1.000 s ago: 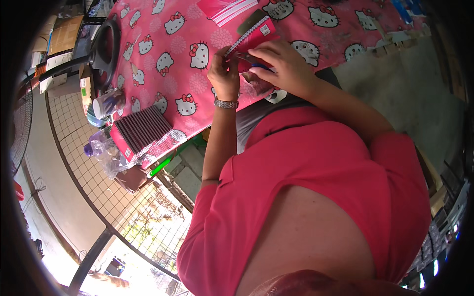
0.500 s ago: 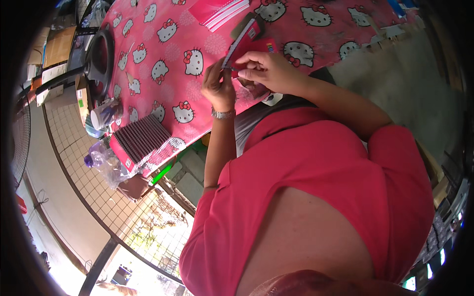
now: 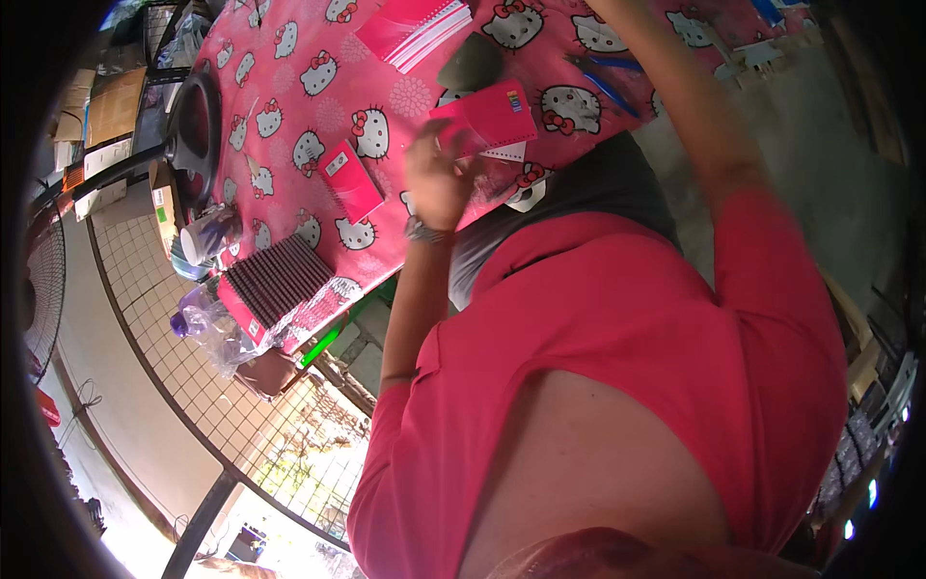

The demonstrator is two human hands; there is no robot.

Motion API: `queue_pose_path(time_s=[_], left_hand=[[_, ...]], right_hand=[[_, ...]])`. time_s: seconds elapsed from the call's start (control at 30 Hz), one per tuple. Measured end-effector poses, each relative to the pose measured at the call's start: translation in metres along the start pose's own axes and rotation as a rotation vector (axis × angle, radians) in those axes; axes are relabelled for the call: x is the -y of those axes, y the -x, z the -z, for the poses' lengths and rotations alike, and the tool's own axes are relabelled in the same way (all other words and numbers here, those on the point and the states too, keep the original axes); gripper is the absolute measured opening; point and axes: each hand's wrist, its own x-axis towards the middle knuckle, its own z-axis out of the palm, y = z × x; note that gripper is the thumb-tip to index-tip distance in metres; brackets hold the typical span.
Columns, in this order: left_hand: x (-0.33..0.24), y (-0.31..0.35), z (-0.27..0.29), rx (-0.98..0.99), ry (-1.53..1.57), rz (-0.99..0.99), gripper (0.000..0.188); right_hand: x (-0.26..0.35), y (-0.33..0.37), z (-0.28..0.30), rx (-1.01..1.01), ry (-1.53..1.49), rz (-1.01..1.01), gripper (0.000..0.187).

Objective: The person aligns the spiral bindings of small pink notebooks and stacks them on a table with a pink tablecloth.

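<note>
My left hand (image 3: 440, 183) is over the near part of the table, its fingers smeared by motion. They overlap the left end of a pink spiral notebook (image 3: 497, 116), and I cannot tell whether they touch it. White paper with a row of holes shows under that notebook's near edge. A smaller-looking pink spiral notebook (image 3: 351, 181) lies to the left of my hand. My right forearm (image 3: 675, 87) reaches far across the table, and the hand itself is past the upper edge. Blue-handled pliers (image 3: 608, 82) lie beside that forearm.
A dark stone-like lump (image 3: 471, 63) sits behind the notebook, near a stack of pink notebooks (image 3: 410, 34). At the left edge are a spiral-bound stack (image 3: 275, 280), a plastic bag (image 3: 217, 333) and a whitish cup-like container (image 3: 207, 236). A patterned pink cloth (image 3: 405, 96) covers the table.
The notebook held upright between both hands is no longer there; one now lies flat on the left. My right hand has gone up out of view. Pliers now show on the right.
</note>
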Motion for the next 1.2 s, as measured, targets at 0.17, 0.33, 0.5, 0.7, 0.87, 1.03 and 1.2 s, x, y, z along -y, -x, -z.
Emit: queue_pose_path(time_s=[0.17, 0.33, 0.5, 0.7, 0.87, 1.03, 1.2], left_hand=[[-0.020, -0.020, -0.016, 0.128, -0.050, -0.145, 0.032], [-0.017, -0.016, 0.006, 0.213, 0.042, -0.149, 0.027], [-0.009, -0.040, 0.039, 0.176, 0.019, -0.085, 0.024], [-0.007, -0.039, 0.017, 0.009, -0.119, 0.019, 0.018], [-0.009, -0.037, 0.014, -0.026, -0.061, 0.022, 0.019], [-0.002, -0.031, 0.012, -0.036, -0.066, 0.024, 0.021], [-0.002, -0.032, 0.009, -0.058, -0.045, -0.004, 0.019]], right_hand=[[-0.008, -0.017, -0.041, 0.155, 0.160, -0.009, 0.012], [-0.014, -0.018, -0.015, 0.157, -0.130, -0.035, 0.015], [-0.007, -0.027, 0.006, -0.014, -0.093, -0.008, 0.014], [0.034, 0.001, 0.018, 0.154, -0.268, 0.151, 0.020], [0.038, 0.019, 0.029, 0.180, -0.306, -0.072, 0.016], [0.104, 0.059, 0.078, 0.532, -1.152, 0.197, 0.026], [0.113, 0.077, 0.075, 0.447, -1.181, 0.093, 0.022]])
